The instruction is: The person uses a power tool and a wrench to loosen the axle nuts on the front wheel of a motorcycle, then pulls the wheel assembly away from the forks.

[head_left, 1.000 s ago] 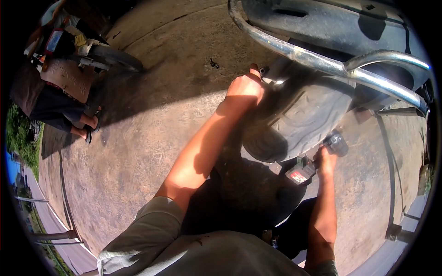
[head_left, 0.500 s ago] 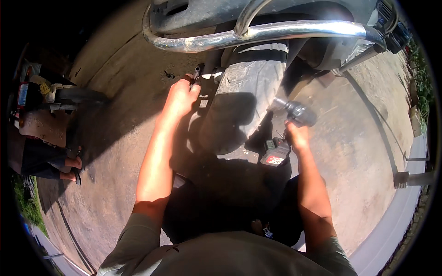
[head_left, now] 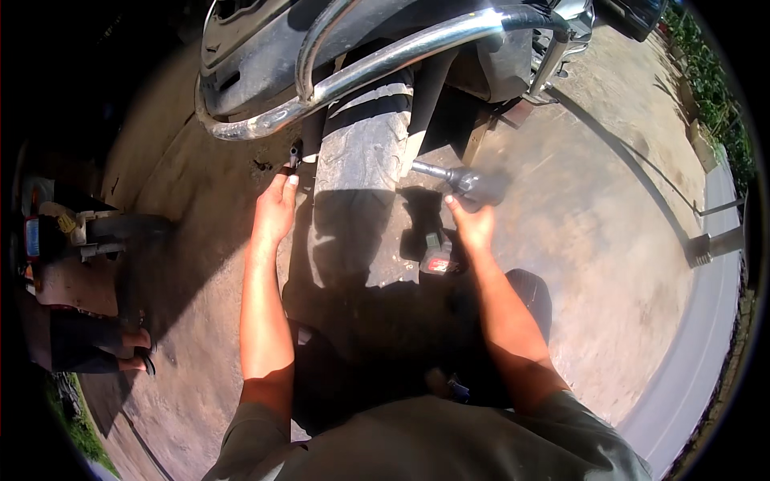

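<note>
The worn tyre (head_left: pixel 365 136) of a motorbike's wheel stands upright between my two hands. On its right, my right hand (head_left: pixel 475 228) grips the handle of a dark cordless impact wrench (head_left: pixel 473 184). The socket extension (head_left: pixel 431 170) on its nose points left and meets the lower fork end beside the wheel. Its battery (head_left: pixel 439 258), with a red label, hangs below. At the wheel's left side my left hand (head_left: pixel 275 210) is closed on a metal hand wrench (head_left: pixel 295 154), its head up by the other fork end. The axle's ends are too small to make out.
A chrome crash bar (head_left: pixel 377 68) curves above the wheel, under the grey bodywork (head_left: pixel 257 76). Another person's sandalled feet (head_left: pixel 144 353) and a second motorbike's wheel (head_left: pixel 132 227) are at the left. A grey pipe (head_left: pixel 718 244) reaches in from the right.
The view has turned, so the wheel and crash bar sit further left and tilted. The impact wrench's extension has come level and up to the fork end. Both tools stay in my hands.
</note>
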{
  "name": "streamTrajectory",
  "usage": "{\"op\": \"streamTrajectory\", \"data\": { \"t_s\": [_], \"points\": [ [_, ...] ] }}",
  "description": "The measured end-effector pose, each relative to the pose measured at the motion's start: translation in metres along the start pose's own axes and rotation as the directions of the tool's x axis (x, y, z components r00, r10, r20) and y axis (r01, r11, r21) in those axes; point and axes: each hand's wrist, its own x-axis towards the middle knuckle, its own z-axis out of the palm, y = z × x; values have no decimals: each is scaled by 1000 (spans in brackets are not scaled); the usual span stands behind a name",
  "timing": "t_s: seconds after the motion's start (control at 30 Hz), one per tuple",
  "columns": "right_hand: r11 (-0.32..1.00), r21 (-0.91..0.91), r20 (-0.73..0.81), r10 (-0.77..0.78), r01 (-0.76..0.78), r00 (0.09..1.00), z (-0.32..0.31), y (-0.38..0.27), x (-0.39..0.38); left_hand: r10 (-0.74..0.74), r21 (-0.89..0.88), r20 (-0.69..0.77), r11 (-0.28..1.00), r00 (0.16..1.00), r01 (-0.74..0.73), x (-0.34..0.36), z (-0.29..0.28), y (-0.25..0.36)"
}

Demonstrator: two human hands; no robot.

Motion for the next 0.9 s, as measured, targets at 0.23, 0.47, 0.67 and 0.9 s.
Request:
{"op": "streamTrajectory", "data": {
  "t_s": [0.23,0.47,0.67,0.9],
  "points": [
    [991,-85,91,108,-100,990,-2,-1,15,-2,141,-16,990,1000,5,4,7,5],
    [976,-181,99,139,-120,985,-9,5,27,75,93,-47,993,996,-70,5,8,-1],
    [968,-189,120,189,-164,975,-12,-6,20,44,114,-43,993,998,-38,4,6,2],
    [976,-175,116,155,-133,981,-14,-10,21,34,88,-54,996,998,-29,6,7,-5]
  ]
}}
